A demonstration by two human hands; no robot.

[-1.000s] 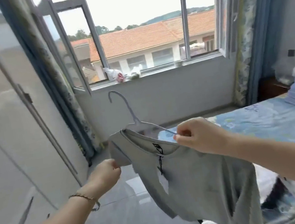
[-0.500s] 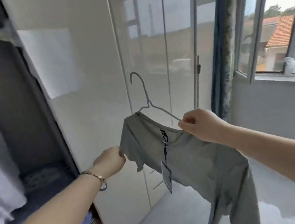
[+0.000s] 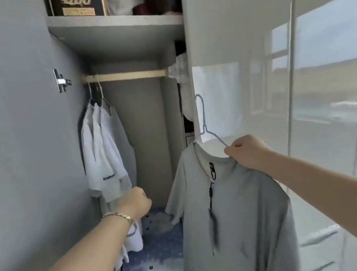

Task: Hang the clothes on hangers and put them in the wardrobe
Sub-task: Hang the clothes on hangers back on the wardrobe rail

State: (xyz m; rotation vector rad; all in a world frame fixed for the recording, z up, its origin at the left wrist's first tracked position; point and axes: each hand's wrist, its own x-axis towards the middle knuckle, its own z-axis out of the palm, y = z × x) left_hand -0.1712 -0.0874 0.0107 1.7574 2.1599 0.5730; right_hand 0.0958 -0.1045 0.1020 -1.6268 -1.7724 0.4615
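Head view. The wardrobe (image 3: 145, 129) stands open straight ahead. Its grey door (image 3: 19, 138) is swung out on the left, with a metal hinge (image 3: 61, 80) on the inner face. Glossy closed doors (image 3: 280, 71) fill the right side and mirror a window.

In front of the opening are only the person's arms and the load. The left hand (image 3: 136, 202) is held before the hems of the white shirts (image 3: 105, 157), fingers curled into a fist with nothing in it. A bracelet (image 3: 125, 216) sits on that wrist.

The right hand (image 3: 247, 153) pinches the hanger (image 3: 203, 112) by its sloping wire arm, at the neckline of the grey shirt (image 3: 230, 209). The shirt hangs in the air from that pinch — outside the wardrobe, before the edge of the closed doors and well below the rod (image 3: 125, 75). It covers the lower right of the opening. The hook points up and touches nothing. A dark tag (image 3: 213, 224) dangles from the collar, blurred.

Inside, the wooden rod runs under the shelf (image 3: 116, 25). At its left end, wire hangers carry the white shirts, close beside the door. At its right end a white bundle (image 3: 181, 68) is half hidden behind the closed doors. The shelf holds a dark box (image 3: 77, 1) with gold lettering and, beside it, bunched cloth — too cropped to tell more. Blue patterned fabric (image 3: 159, 252) lies on the wardrobe floor.
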